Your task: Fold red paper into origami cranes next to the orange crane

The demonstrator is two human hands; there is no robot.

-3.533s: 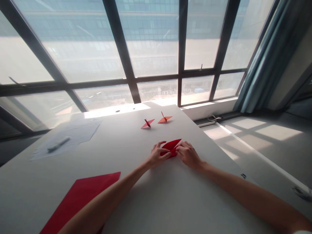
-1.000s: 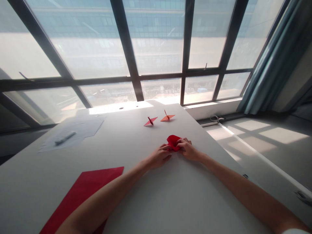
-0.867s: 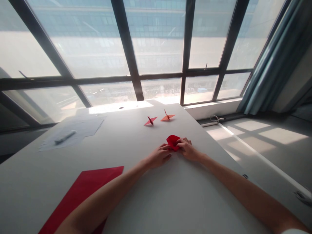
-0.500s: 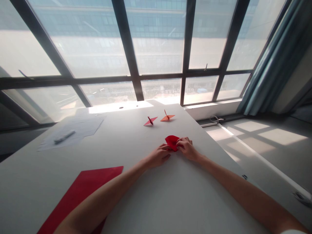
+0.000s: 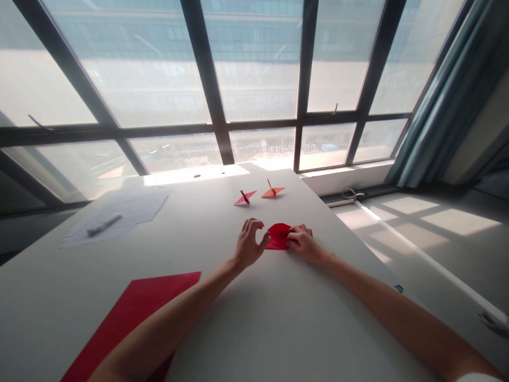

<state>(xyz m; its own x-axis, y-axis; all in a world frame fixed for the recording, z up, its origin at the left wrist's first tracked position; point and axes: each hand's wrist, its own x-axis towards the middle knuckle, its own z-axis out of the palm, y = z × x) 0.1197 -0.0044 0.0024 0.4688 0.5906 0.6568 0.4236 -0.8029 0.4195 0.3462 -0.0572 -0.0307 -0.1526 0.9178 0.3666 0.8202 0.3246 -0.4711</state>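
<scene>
A small piece of folded red paper (image 5: 277, 236) lies on the white table, its upper layer bulging up. My right hand (image 5: 303, 242) pinches its right edge, with the fingertips partly covering the paper there. At the paper's left side, my left hand (image 5: 251, 243) is lifted with thumb and fingers curved apart, holding nothing. The thumb tip is close to the paper's left edge; whether it touches I cannot tell. Beyond the hands stand a red paper crane (image 5: 245, 198) and an orange paper crane (image 5: 273, 190).
A large red paper sheet (image 5: 139, 302) lies at the table's near left, partly beneath my left forearm. Farther left, white papers (image 5: 147, 204) carry a whitish, pen-like object (image 5: 104, 224). Windows rise behind the white table (image 5: 222, 329); its right edge drops to the floor.
My left hand has let go of the folded red paper and moved left and up, its fingers spreading. The paper's near part now shows flatter and wider. The right hand keeps its hold.
</scene>
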